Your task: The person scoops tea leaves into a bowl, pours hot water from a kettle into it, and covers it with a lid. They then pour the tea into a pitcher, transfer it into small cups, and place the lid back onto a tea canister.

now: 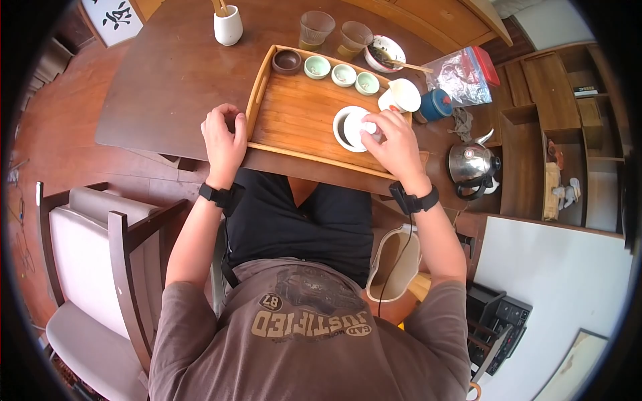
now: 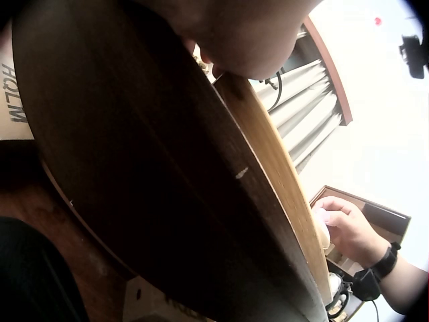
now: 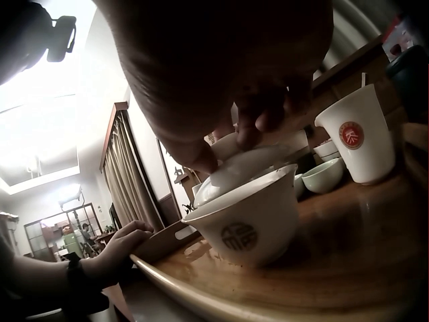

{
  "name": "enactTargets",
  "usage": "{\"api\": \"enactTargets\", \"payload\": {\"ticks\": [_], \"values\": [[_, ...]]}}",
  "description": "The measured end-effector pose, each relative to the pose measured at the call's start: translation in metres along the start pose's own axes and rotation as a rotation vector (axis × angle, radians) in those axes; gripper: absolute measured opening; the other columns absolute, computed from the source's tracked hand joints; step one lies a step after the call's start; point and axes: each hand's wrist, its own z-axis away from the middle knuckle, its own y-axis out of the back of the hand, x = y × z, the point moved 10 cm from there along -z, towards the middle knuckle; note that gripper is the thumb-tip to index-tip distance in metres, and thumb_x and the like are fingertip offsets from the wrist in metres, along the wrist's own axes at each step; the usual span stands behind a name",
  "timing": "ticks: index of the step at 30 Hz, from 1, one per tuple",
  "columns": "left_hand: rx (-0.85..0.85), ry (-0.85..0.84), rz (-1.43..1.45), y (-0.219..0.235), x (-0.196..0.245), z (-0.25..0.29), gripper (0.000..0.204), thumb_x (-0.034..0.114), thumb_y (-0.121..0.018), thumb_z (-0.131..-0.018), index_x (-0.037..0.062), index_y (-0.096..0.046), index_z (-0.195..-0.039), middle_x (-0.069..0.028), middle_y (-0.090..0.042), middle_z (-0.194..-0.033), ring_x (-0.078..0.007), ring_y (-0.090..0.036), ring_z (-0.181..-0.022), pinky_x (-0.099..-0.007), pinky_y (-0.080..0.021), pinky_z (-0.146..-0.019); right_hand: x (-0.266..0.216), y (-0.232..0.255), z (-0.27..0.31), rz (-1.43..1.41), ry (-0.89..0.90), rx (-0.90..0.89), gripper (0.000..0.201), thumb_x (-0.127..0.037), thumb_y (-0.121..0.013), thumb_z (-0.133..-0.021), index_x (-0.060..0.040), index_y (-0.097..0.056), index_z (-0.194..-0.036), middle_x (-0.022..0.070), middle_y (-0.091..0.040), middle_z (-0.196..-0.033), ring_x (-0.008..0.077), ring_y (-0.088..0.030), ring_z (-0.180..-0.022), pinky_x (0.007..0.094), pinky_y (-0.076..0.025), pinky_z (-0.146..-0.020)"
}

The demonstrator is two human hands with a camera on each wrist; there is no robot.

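My right hand (image 1: 396, 146) pinches the knob of a white gaiwan lid (image 3: 244, 172). The lid sits tilted at the mouth of the white gaiwan bowl (image 3: 249, 225), with part of the rim uncovered. A dark square emblem marks the bowl's side in the right wrist view. The bowl stands on a wooden tray (image 1: 294, 110), near its front right. My left hand (image 1: 224, 139) rests by the tray's left end, fingers loosely bent and holding nothing. Beyond the gaiwan stands a white pitcher (image 3: 365, 137) with a red emblem.
Along the tray's back sit a dark cup (image 1: 287, 61) and three pale green cups (image 1: 344, 75). Behind are two glasses (image 1: 317, 28) and a bowl (image 1: 386, 52) with dark leaves. A blue canister (image 1: 435, 105) and steel kettle (image 1: 471, 164) stand right.
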Motion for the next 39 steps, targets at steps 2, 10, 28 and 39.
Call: {"api": "enactTargets", "payload": {"ticks": [2, 10, 28, 39], "values": [[0.003, 0.002, -0.003, -0.002, -0.001, -0.001, 0.014, 0.013, -0.071, -0.097, 0.0063, -0.066, -0.109, -0.0086, -0.07, -0.098, -0.0295, -0.065, -0.095, -0.0435, -0.045, -0.094, -0.002, 0.001, -0.001, 0.022, 0.035, 0.036, 0.02, -0.017, -0.08, -0.087, -0.0062, -0.075, -0.103, 0.0098, -0.069, -0.091, 0.0313, -0.067, -0.091, 0.0456, -0.053, -0.091], [0.031, 0.025, 0.038, 0.002, -0.005, -0.001, 0.015, 0.015, -0.072, -0.095, 0.0071, -0.067, -0.106, -0.0109, -0.07, -0.096, -0.0322, -0.065, -0.094, -0.0461, -0.047, -0.09, 0.002, -0.018, 0.001, -0.045, -0.065, 0.027, 0.023, -0.017, -0.079, -0.091, -0.0059, -0.074, -0.11, 0.0105, -0.064, -0.09, 0.0304, -0.064, -0.087, 0.0439, -0.053, -0.083], [-0.051, 0.239, 0.343, -0.005, -0.017, -0.008, 0.019, 0.014, -0.071, -0.099, 0.0019, -0.064, -0.112, -0.0103, -0.07, -0.104, -0.0213, -0.065, -0.095, -0.0365, -0.05, -0.093, 0.089, 0.025, 0.089, -0.424, -0.4, 0.442, 0.023, -0.017, -0.067, -0.11, -0.0006, -0.071, -0.125, 0.0033, -0.07, -0.103, 0.0101, -0.063, -0.093, 0.0284, -0.054, -0.084], [-0.216, 0.264, 0.872, -0.059, 0.044, -0.025, 0.016, 0.008, -0.065, -0.107, 0.0037, -0.059, -0.121, -0.0026, -0.065, -0.115, -0.0097, -0.06, -0.105, -0.0265, -0.049, -0.096, 0.163, -0.014, 0.183, -0.499, -0.633, 0.554, 0.025, -0.022, -0.06, -0.114, 0.0005, -0.069, -0.117, 0.0027, -0.073, -0.106, 0.0083, -0.062, -0.09, 0.026, -0.051, -0.083]]}}
